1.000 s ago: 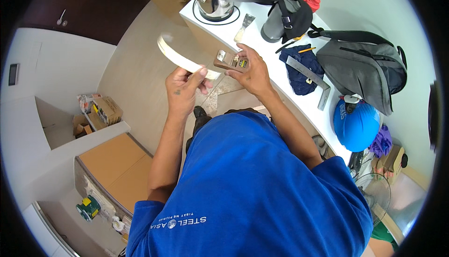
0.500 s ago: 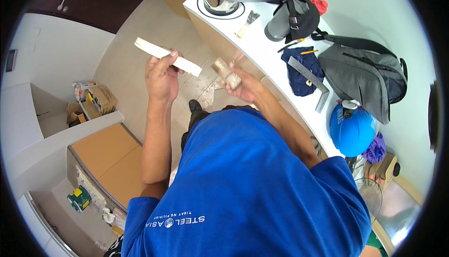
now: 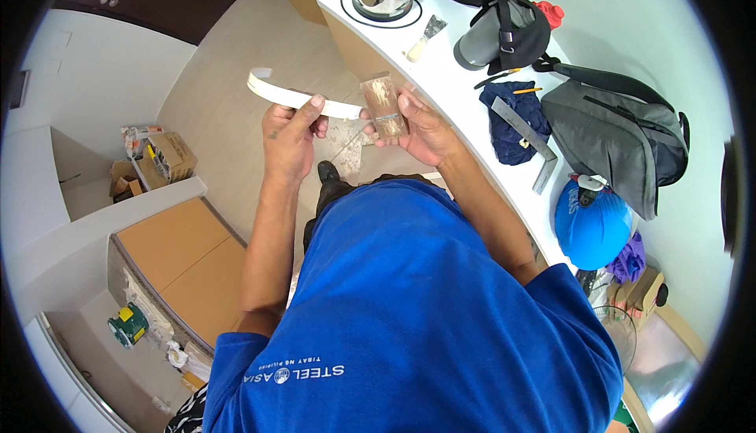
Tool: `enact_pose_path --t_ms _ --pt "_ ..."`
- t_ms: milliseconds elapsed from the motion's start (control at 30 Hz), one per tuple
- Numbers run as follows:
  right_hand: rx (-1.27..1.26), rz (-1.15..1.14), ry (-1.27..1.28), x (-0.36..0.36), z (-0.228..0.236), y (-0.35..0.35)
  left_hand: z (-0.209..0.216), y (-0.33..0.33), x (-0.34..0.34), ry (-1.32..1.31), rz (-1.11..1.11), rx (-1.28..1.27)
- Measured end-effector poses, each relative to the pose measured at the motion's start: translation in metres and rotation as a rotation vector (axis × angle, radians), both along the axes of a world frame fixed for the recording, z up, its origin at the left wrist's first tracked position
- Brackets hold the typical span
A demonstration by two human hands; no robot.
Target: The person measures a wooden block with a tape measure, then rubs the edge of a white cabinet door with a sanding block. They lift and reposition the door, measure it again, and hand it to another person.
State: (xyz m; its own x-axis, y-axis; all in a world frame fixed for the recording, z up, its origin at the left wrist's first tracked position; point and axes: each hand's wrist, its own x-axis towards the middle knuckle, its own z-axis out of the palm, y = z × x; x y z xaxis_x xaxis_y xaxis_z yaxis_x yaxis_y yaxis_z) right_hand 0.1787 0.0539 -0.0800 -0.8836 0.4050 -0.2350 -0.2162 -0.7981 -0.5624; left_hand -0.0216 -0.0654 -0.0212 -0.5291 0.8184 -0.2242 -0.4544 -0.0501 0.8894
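Well, near the right hand point(image 3: 429, 132), a square point(image 3: 520, 126) crosses probable cloth point(image 3: 502, 141)

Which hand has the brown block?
The right hand: it holds the brown block, while the left hand pinches a pale strip instead.

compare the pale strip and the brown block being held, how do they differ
The pale strip is long, thin and curved, while the brown block is shorter, thicker and straight-edged. The strip is creamy white; the block is brown with lighter, worn-looking patches. The strip is in the left hand, the block in the right hand. Both are held up.
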Motion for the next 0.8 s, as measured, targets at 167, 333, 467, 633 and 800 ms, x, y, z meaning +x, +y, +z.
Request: enact_pose_path --t_ms 167,333,467,633,800 --pt "-0.046 -0.033 -0.009 0.001 0.01 0.004 -0.001 0.003 -0.005 0.014 -0.009 0.004" --pt "0.629 -0.192 -0.412 0.002 0.003 0.005 -0.005 0.001 -0.012 0.052 -0.009 -0.002" --pt "1.038 -0.293 -0.581 0.001 0.02 0.005 0.008 0.003 -0.011 0.09 0.025 0.04" --pt "1.2 -0.443 -0.571 -0.004 0.012 0.002 0.018 0.015 0.008 0.092 -0.023 0.072" --pt "1.463 -0.49 -0.655 -0.005 0.014 0.001 0.005 0.027 0.026 0.078 -0.044 0.01"
